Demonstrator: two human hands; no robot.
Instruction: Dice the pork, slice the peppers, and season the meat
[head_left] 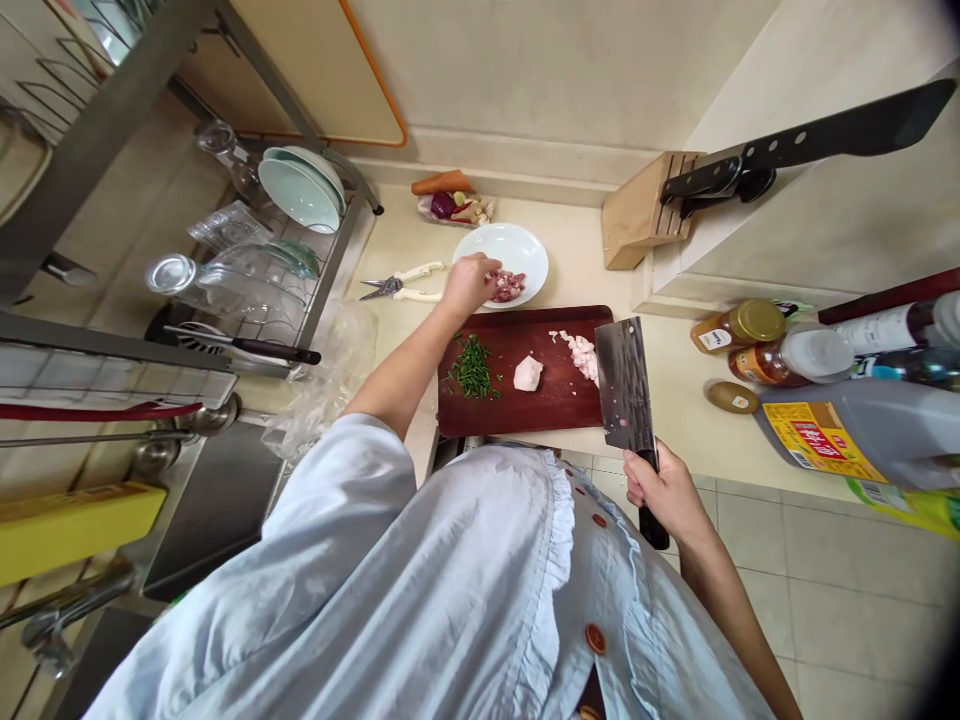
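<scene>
At left, scissors [394, 286] with spread handles, lying on the counter just beside the bowl. Reaches with the left hand [469, 284] over the rim of the white bowl [514, 242], fingertips bent down at the chopped meat [510, 287]; cannot tell if pinching any of it or only touching it. Seems to be at the step of putting or gathering meat in the bowl, with no cutting at this moment. Nearer, chopped greens [472, 370] heaped at the left of the red cutting board [555, 410]. Mid-board, a pale lump [528, 374], apart from both heaps. Farther right, chopped pale bits [581, 360] next to the cleaver [628, 385]. Grips its handle in the closed right hand [664, 492], blade overlapping the board's right edge. Probably calls next for lifting the left fingers clear of the rim and keeping the blade well apart from them.
</scene>
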